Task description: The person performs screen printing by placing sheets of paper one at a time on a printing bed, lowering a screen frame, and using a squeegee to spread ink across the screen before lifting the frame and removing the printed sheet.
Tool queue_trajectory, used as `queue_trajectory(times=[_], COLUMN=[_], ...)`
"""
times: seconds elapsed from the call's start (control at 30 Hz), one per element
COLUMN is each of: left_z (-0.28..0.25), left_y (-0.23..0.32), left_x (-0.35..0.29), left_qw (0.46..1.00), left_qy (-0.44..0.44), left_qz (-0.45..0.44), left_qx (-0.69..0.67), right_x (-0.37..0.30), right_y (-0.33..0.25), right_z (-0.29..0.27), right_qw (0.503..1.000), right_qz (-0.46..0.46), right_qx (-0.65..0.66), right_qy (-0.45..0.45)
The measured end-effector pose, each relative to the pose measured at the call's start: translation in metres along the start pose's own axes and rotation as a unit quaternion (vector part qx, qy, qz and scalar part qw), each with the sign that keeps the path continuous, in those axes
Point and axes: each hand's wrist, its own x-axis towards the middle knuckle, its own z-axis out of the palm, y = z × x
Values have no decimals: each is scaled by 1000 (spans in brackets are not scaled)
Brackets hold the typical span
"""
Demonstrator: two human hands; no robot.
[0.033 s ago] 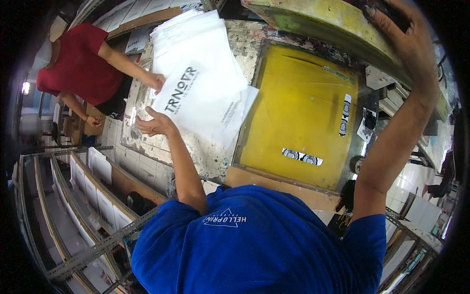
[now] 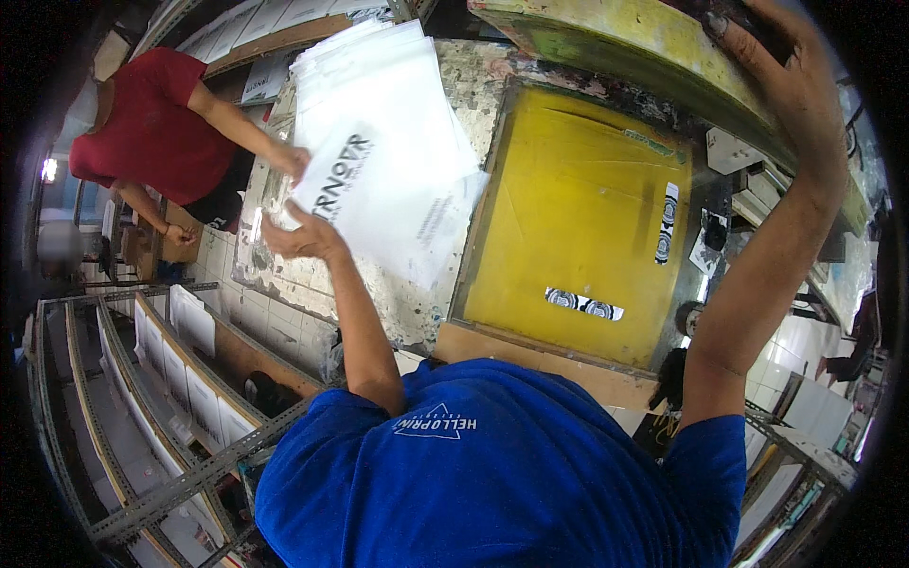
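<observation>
White printed bag (image 2: 379,180): left hand (image 2: 303,237) pinches its near edge; fresh ink could smear.
Raised screen frame (image 2: 606,47): right hand (image 2: 795,85) grips it; a slip could drop it onto the yellow platen (image 2: 578,218).
Co-worker's hand (image 2: 289,159): touching the bag, a tug could crease it.

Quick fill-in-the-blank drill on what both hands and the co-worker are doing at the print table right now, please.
1. The left hand grips a printed white ____.
2. The right hand holds the raised screen frame above a ____ platen.
3. The co-worker's hand belongs to a person in a ____ shirt.

Answers: bag; yellow; red
</observation>
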Motion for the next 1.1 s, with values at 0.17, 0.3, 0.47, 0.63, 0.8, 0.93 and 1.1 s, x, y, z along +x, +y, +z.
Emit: queue_trajectory(times=[0.17,0.3,0.47,0.63,0.8,0.93,1.1], left_z=[28,50,56,19,-39,-45,-52], left_y=[83,88,91,121,118,126,187], left_x=[-82,-135,-134,-122,-154,-216,-279], left_qw=[901,827,890,797,637,592,514], left_qy=[-303,-476,-418,-580,-665,-630,-627], left_qz=[158,295,165,35,366,464,524], left_qx=[-266,-36,-77,-166,-133,-195,-263], right_x=[-5,-1,1,-2,-4,-2,-6], right_y=[-7,-3,-17,-9,-12,-27,-12], right_z=[10,5,2,8,3,-11,-1], right_qw=[992,999,999,996,996,998,992], right_qz=[-61,-27,16,-1,8,32,-13], right_qx=[-68,0,-38,-69,-81,-57,-115], right_qy=[83,43,14,50,36,2,46])
